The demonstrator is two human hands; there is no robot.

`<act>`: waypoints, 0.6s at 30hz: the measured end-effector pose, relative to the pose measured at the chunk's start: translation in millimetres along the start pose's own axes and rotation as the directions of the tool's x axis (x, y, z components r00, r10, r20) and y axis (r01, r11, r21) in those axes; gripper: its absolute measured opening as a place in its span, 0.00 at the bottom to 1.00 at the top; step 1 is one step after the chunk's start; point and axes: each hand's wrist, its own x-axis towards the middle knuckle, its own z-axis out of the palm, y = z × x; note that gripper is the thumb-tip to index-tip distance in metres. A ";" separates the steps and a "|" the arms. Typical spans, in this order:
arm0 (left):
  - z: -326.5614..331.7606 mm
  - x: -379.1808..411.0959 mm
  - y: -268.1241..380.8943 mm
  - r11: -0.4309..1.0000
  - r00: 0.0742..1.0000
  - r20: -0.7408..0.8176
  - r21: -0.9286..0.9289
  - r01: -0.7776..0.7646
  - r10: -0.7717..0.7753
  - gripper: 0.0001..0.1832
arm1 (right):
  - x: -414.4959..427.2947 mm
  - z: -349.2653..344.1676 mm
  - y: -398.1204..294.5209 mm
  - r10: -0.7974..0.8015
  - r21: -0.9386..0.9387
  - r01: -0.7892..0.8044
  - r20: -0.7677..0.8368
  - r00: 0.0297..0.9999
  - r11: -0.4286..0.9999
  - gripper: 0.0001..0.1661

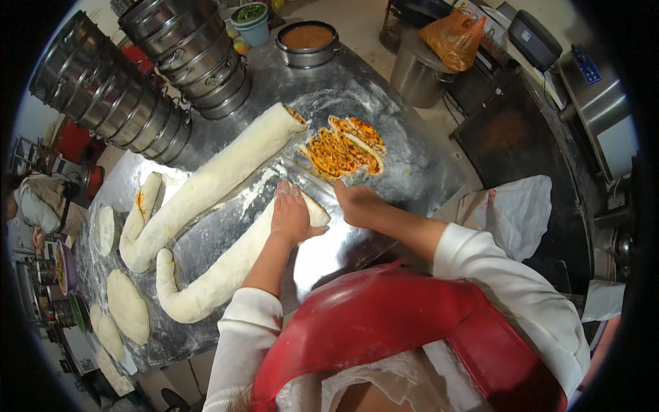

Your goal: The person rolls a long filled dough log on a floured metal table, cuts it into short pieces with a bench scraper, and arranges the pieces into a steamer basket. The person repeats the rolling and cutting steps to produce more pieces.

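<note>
My left hand [292, 213] rests, fingers extended, on the near stuffed dough roll [226, 278], close to its right end. My right hand [359, 203] is closed on the handle end of a knife [311, 172], whose blade lies low over the metal tabletop beside the cut pieces. Several cut slices of filled roll [342, 149], with orange and green filling showing, lie beyond my right hand. A second, longer dough roll [226, 172] runs diagonally behind the near one, its far end cut and its left end bent back.
Stacked steel steamer tiers [110, 85] stand at the back left of the floured metal table [412, 154]. A round pan of reddish-brown filling [307, 38] sits at the far edge. Flat dough pieces [128, 306] lie at left. Another person [44, 203] is at far left.
</note>
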 end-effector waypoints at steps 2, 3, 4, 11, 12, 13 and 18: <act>-0.2 -2.7 -2.0 1.000 0.999 -0.036 -0.030 0.006 -0.007 0.63 | -20.9 -23.4 7.8 0.027 -0.078 -0.021 0.086 0.996 0.997 0.13; 1.0 -2.6 -1.7 0.999 0.999 -0.053 -0.053 -0.002 0.000 0.63 | -36.8 -30.8 24.2 -0.086 -0.109 0.088 0.016 0.996 0.990 0.13; 0.4 -3.5 -1.8 0.997 0.998 -0.066 -0.081 0.002 -0.007 0.61 | -53.0 -39.5 44.1 -0.208 -0.140 0.200 -0.046 0.977 0.970 0.12; 8.1 10.4 24.2 0.732 0.866 -0.355 -0.681 0.018 -0.352 0.42 | -119.2 -72.1 157.4 -0.303 -0.324 0.304 0.054 0.951 0.896 0.16; 4.8 14.7 36.1 0.773 0.829 -0.410 -0.633 0.041 -0.380 0.37 | -119.9 -62.1 170.1 -0.257 -0.338 0.265 0.068 0.964 0.903 0.18; 5.5 21.5 45.4 0.812 0.761 -0.519 -0.583 0.018 -0.389 0.36 | -118.0 -54.0 179.9 -0.213 -0.354 0.228 0.082 0.974 0.907 0.19; 3.9 48.0 67.2 0.698 0.731 -0.267 -0.609 0.377 -0.628 0.25 | -96.8 -66.5 186.9 -0.305 -0.183 0.323 0.118 0.945 0.929 0.19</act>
